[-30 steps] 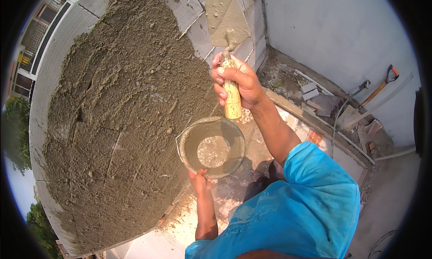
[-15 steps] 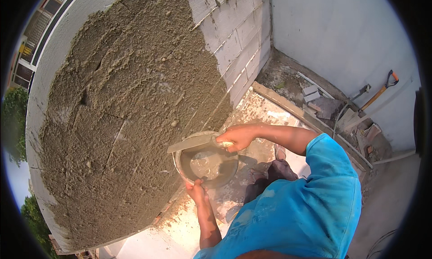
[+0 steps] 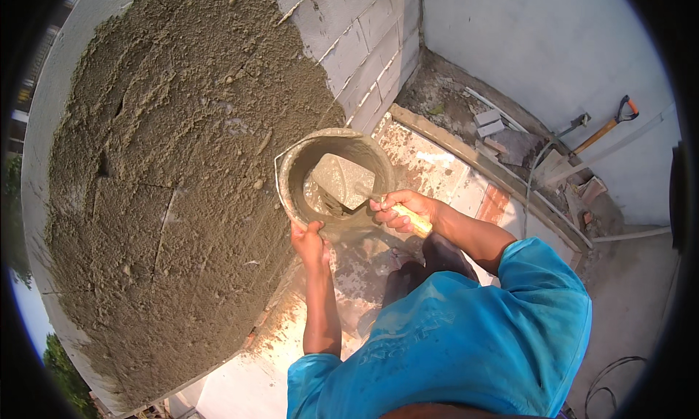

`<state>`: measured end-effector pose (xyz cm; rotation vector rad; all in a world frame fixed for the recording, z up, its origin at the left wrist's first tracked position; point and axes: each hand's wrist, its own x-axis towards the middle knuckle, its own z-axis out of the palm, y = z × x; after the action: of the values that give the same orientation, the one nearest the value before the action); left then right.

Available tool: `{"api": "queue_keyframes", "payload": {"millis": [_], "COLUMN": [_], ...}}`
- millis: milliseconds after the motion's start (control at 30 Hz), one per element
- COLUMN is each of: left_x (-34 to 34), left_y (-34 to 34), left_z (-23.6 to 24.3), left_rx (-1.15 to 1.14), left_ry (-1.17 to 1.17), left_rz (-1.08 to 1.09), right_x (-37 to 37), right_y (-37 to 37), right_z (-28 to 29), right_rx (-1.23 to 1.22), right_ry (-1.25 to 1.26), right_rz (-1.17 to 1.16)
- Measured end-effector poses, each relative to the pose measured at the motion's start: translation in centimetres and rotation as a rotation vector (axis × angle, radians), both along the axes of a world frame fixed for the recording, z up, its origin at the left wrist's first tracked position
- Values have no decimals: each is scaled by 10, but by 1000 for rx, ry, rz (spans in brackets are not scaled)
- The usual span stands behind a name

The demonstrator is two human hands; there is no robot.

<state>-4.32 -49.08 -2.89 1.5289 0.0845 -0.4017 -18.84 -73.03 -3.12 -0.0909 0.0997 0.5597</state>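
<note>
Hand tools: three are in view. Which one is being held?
The trowel, gripped in the right hand inside the bowl. The shovel and hammer lie untouched by the far wall.

The trowel [image 3: 342, 182] blade's lower edge is hidden inside the bucket [image 3: 298, 179].

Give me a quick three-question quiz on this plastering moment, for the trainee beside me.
1. True or false: the trowel blade is inside the round mortar pan.
2. Which hand grips the pan's rim? A) the left hand B) the right hand C) neither
3. What part of the block wall is not yet covered by the wet mortar coat?

Key:
1. True. The blade sits in the pan, with mortar on it.
2. A. The left hand holds the near rim from below; the right hand is closed on the trowel's yellowish handle.
3. The upper right part, where bare grey blocks and joints show toward the corner.
</note>
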Motion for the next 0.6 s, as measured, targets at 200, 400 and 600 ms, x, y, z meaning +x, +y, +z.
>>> {"api": "queue_keyframes", "payload": {"millis": [200,400,600], "left_x": [-6,-58,-69], "left_y": [22,99,130], "left_z": [-7,13,-4], "left_rx": [-46,131,89], "left_ry": [251,210,235], "left_rz": [111,240,254], "right_x": [49,177,257], "right_y": [-39,-80,-96], "right_z": [116,166,85], "right_rx": [18,-1349,-2211], "right_ry": [-451,-74,-267], "right_rz": [-618,-1698,-1132]}}
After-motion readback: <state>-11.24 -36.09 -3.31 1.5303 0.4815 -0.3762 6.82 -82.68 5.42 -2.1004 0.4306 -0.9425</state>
